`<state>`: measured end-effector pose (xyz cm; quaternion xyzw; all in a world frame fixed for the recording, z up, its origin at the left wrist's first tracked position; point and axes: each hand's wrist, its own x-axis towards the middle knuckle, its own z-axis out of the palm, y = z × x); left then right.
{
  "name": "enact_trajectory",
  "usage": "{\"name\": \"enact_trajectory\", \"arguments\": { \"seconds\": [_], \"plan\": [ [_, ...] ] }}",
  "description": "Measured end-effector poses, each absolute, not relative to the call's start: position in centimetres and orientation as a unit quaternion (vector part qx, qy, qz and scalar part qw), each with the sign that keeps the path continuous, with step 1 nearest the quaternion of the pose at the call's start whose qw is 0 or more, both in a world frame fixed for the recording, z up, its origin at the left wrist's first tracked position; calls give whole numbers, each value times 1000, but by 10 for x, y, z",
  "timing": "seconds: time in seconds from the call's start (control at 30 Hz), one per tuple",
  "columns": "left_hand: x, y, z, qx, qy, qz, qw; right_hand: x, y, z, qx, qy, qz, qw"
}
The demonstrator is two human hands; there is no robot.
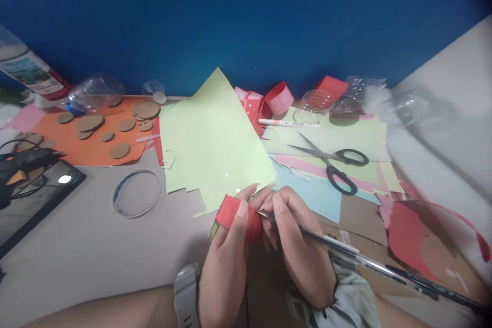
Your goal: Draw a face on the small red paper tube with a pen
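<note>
Low in the middle, my left hand [226, 246] pinches a folded or rolled piece of red paper [229, 211] between thumb and fingers. A bit of green paper [213, 230] sticks out from its left end. My right hand [298, 238] is closed on a long, slim pen [369, 262] with a clear and black barrel. The pen's tip points left, right by the red paper; whether it touches cannot be made out. Just beyond both hands lies a large light green sheet [211, 138].
Black-handled scissors [330, 158] lie partly open on coloured papers, near a white marker [288, 123]. Cardboard discs [119, 150] rest on orange paper [69, 143] at left. A tape ring [137, 193], a dark-screened device [42, 195] and plastic bottles [96, 93] surround the work area.
</note>
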<state>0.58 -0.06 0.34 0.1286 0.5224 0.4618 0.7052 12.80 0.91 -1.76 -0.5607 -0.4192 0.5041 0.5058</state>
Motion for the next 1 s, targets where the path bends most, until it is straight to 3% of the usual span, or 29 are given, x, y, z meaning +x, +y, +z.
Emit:
{"name": "enact_trajectory", "arguments": {
  "seconds": [1.0],
  "plan": [
    [7, 2, 5, 129, 522, 452, 711, 136, 12, -15, -519, -471, 521, 487]
  ]
}}
